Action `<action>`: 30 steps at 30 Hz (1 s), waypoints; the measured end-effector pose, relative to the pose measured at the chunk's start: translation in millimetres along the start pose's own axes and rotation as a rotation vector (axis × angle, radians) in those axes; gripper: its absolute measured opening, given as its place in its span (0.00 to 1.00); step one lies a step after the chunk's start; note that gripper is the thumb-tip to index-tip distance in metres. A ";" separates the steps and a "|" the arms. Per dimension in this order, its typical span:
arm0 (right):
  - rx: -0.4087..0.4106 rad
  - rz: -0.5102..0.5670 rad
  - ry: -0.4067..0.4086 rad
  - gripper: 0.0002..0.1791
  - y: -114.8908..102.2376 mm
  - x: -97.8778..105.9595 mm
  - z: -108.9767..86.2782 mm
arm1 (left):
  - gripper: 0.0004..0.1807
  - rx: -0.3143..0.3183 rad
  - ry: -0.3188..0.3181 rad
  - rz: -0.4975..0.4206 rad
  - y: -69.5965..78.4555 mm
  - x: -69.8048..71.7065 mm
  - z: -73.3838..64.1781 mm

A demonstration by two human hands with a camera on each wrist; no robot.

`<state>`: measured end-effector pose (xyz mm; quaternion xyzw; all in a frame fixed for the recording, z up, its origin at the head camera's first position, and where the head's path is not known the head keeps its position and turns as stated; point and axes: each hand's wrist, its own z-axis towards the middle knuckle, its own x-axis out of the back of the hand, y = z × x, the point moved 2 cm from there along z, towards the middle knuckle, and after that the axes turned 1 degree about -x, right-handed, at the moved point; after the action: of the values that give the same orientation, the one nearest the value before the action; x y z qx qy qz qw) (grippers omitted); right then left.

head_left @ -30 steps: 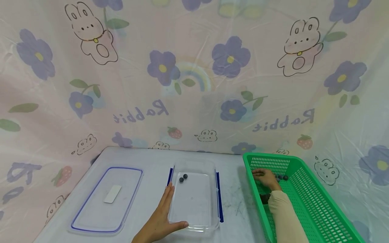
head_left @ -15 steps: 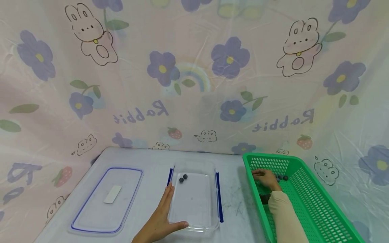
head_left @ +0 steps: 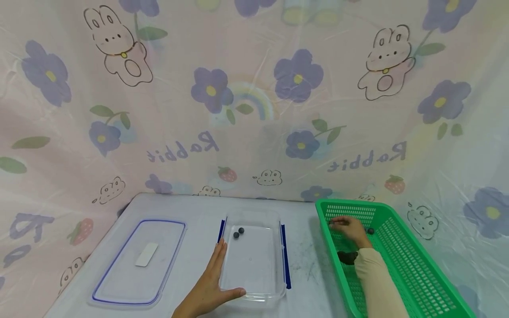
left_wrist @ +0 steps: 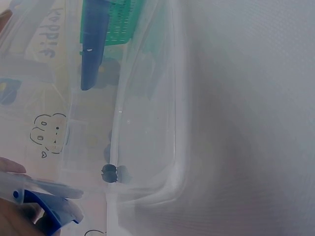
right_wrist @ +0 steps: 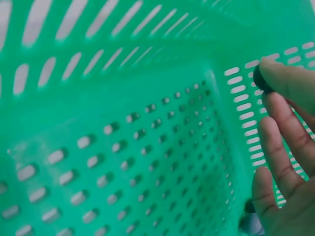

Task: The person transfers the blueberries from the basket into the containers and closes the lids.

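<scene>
My right hand (head_left: pixel 351 230) is inside the green basket (head_left: pixel 413 260), near its far left corner. In the right wrist view its thumb and forefinger pinch a small dark blueberry (right_wrist: pixel 262 79), and the other fingers are spread below. More blueberries (right_wrist: pixel 252 223) lie under the little finger, partly hidden. My left hand (head_left: pixel 207 282) rests against a clear plastic container (head_left: pixel 274 295), fingers straight along its left side, thumb at its near edge. Two blueberries (head_left: pixel 239 232) sit in the container's far left part; the left wrist view shows them (left_wrist: pixel 109 173) through the wall.
A clear lid (head_left: pixel 119 282) with a blue seal and a white label (head_left: pixel 146 255) lies on the table left of the container. Blue side latches (head_left: pixel 286 256) hang folded out from the container. A dark shape (head_left: pixel 347 257) shows beside the right wrist. A printed curtain stands behind the table.
The right hand has lifted slightly and turned, its fingertips now pinching a blueberry in view. The left hand keeps its place at the container. The head view has shifted slightly.
</scene>
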<state>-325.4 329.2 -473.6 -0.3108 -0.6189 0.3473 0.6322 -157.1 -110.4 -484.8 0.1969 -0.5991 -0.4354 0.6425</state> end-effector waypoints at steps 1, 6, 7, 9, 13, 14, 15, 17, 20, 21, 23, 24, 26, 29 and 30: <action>0.004 -0.004 0.006 0.20 -1.4 0.9 0.4 | 0.65 -0.001 0.002 0.000 0.0 0.1 0.3; 0.001 0.015 0.020 0.22 -6.3 5.4 0.7 | 0.65 -0.007 0.009 0.005 0.0 0.0 1.8; -0.005 0.026 0.020 0.23 -6.9 6.5 0.3 | 0.65 -0.008 0.010 0.006 0.0 -0.1 2.0; -0.021 0.052 0.015 0.24 -9.0 8.8 -1.6 | 0.65 -0.008 0.009 0.005 0.4 -0.4 2.3; -0.034 0.100 0.013 0.27 -15.3 14.4 -6.3 | 0.65 -0.007 0.013 0.001 0.4 -1.1 1.8; -0.036 0.109 0.015 0.27 -17.0 15.8 -7.7 | 0.65 -0.008 0.014 -0.001 0.5 -1.2 1.5; -0.039 0.127 0.017 0.28 -18.3 17.3 -8.8 | 0.65 -0.010 0.015 -0.001 0.3 -1.3 1.3; -0.040 0.144 0.023 0.29 -21.0 20.1 -11.2 | 0.65 -0.008 0.014 -0.004 0.3 -1.2 1.0; -0.038 0.169 0.042 0.30 -25.4 23.5 -14.7 | 0.65 -0.011 0.011 -0.004 0.4 -0.6 0.5; -0.036 0.183 0.046 0.31 -27.1 24.3 -15.8 | 0.65 -0.009 0.010 -0.004 0.5 -0.5 0.3; -0.038 0.197 0.061 0.32 -31.0 25.5 -18.1 | 0.66 -0.002 0.004 -0.005 0.7 -0.5 0.0; -0.038 0.201 0.070 0.32 -33.3 25.8 -19.4 | 0.66 -0.003 0.003 -0.005 0.8 -0.6 -0.1; -0.045 0.194 0.080 0.33 -38.9 26.2 -22.3 | 0.66 0.009 -0.003 -0.005 0.7 -0.8 -0.1; -0.055 0.171 0.089 0.34 -48.4 26.2 -25.8 | 0.66 0.013 -0.005 -0.004 0.8 -0.7 -0.2; -0.057 0.167 0.091 0.35 -52.2 26.1 -27.1 | 0.66 0.012 -0.004 -0.004 0.8 -0.5 0.0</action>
<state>-295.8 322.2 -417.0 -0.3947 -0.5712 0.3666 0.6194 -156.8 -109.5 -484.4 0.2012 -0.6024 -0.4334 0.6393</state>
